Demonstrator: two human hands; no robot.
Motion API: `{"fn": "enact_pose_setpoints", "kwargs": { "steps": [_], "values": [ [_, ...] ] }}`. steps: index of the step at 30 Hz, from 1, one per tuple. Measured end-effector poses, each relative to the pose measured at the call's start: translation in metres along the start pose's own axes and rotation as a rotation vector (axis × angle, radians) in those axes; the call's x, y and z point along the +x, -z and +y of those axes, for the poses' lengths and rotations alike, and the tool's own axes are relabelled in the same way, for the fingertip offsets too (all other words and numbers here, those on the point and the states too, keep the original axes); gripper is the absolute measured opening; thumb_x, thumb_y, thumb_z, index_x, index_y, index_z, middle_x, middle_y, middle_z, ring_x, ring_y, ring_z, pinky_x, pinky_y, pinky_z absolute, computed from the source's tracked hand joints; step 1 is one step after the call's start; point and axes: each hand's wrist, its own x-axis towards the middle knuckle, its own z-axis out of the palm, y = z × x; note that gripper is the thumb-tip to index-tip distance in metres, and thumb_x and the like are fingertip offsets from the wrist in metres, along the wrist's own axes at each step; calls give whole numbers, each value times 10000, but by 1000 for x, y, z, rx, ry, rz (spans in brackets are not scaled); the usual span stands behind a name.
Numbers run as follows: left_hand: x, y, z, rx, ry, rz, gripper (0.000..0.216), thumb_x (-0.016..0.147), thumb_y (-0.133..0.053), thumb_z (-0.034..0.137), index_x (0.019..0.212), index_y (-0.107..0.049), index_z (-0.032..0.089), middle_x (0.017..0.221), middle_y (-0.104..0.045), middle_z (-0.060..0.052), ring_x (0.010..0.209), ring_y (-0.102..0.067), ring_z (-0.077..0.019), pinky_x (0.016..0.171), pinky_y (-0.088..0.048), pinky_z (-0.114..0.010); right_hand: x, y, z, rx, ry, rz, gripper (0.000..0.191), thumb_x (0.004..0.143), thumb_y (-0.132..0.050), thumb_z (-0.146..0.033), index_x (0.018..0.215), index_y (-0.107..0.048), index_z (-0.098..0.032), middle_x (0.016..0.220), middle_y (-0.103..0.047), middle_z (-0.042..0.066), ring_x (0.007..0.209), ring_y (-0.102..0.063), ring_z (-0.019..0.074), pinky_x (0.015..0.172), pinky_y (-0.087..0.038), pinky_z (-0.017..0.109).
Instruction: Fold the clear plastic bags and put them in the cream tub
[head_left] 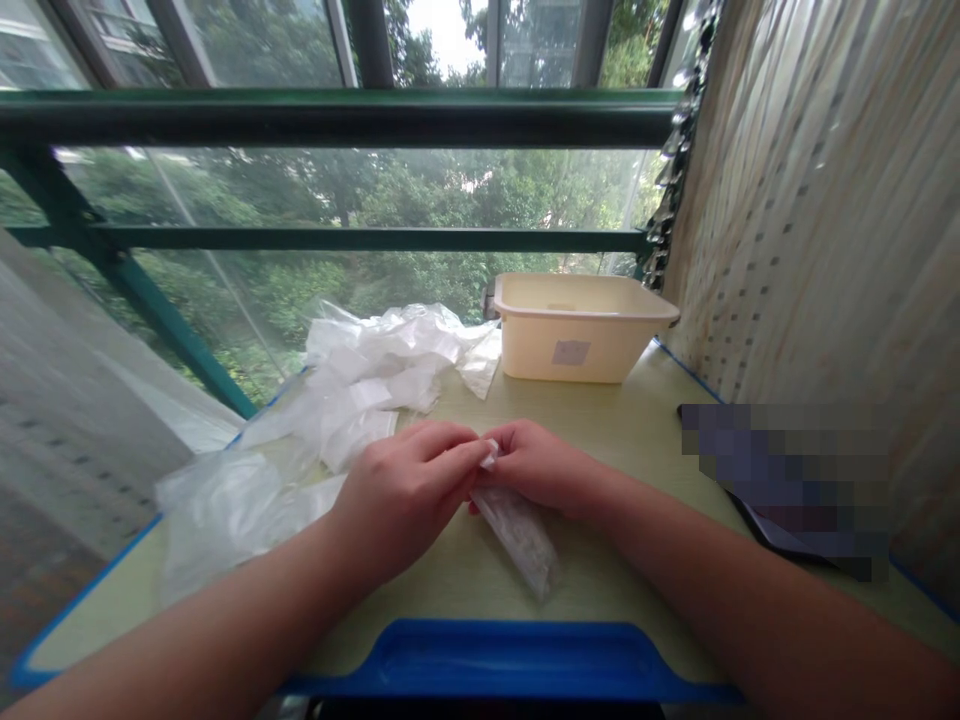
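My left hand [409,490] and my right hand [536,462] meet at the middle of a pale green desk [637,430]. Both pinch the top end of a small clear plastic bag [521,535] with pale contents. The bag lies on the desk and trails toward me below my right hand. The fingers of both hands are closed on its upper edge.
A heap of clear plastic bags [360,390] spreads over the desk's left half. A cream plastic tub [574,325] stands at the back by the window. A dark blurred object [787,480] lies at the right, beside a curtain. A blue tray lip [510,655] borders the near edge.
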Motion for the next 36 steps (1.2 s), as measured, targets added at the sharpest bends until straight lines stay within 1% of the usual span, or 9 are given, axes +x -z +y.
{"fn": "enact_pose_setpoints", "kwargs": {
  "steps": [6,9,11,13,17,22,27,32,36],
  "values": [
    [4,13,10,-259,100,-57,243,762,-579,210,995,-645,210,940,-651,-55,821,-603,-148,729,-501,-260,0,1,-3,3,-57,65,68,615,-619,-146,675,-645,-131,548,-614,-13,554,-580,117,507,-424,190],
    [8,19,9,-471,357,-66,235,825,-491,236,1007,-630,186,852,-667,-46,717,-613,-128,629,-515,-230,0,0,-5,113,-124,17,100,635,-600,-131,724,-646,-135,581,-639,11,575,-611,143,539,-471,231],
    [10,19,5,-515,536,-72,223,804,-530,295,962,-637,180,820,-661,-40,663,-609,-126,548,-507,-212,0,0,-5,172,-128,-11,94,652,-606,-156,735,-643,-134,615,-655,30,601,-626,158,570,-497,260],
    [12,16,1,-499,634,-139,254,740,-603,362,914,-645,183,812,-649,-35,660,-607,-138,512,-497,-209,0,0,-4,197,-112,-18,106,647,-637,-188,736,-643,-132,629,-660,38,610,-630,162,582,-506,268],
    [13,10,-2,-447,685,-276,306,711,-605,438,903,-636,201,805,-631,-25,678,-601,-147,528,-491,-223,1,0,-2,208,-123,3,161,618,-677,-202,766,-656,-142,613,-661,29,595,-629,163,571,-508,270],
    [14,7,4,-412,643,-303,288,730,-570,461,788,-632,185,751,-624,-18,636,-577,-132,543,-469,-223,1,-2,-1,127,-72,46,145,621,-650,-169,763,-672,-150,610,-651,9,585,-617,152,537,-491,243],
    [17,9,2,-435,671,-343,293,723,-567,460,752,-650,180,725,-626,-20,641,-566,-136,520,-438,-212,0,-2,-1,-11,-17,81,193,660,-602,-184,837,-671,-153,673,-656,15,610,-599,140,519,-456,213],
    [18,8,-4,-627,818,-445,288,721,-564,440,747,-630,161,675,-606,-15,536,-508,-110,440,-401,-202,-1,-2,0,-154,31,82,173,688,-576,-197,835,-644,-136,722,-657,34,643,-605,157,524,-455,221],
    [19,9,-6,-879,935,-401,244,728,-574,391,757,-595,149,667,-589,-14,559,-522,-112,452,-416,-198,-4,-3,-5,73,-13,-12,189,721,-586,-209,890,-605,-127,793,-664,59,691,-635,165,606,-506,259]
  ]
}}
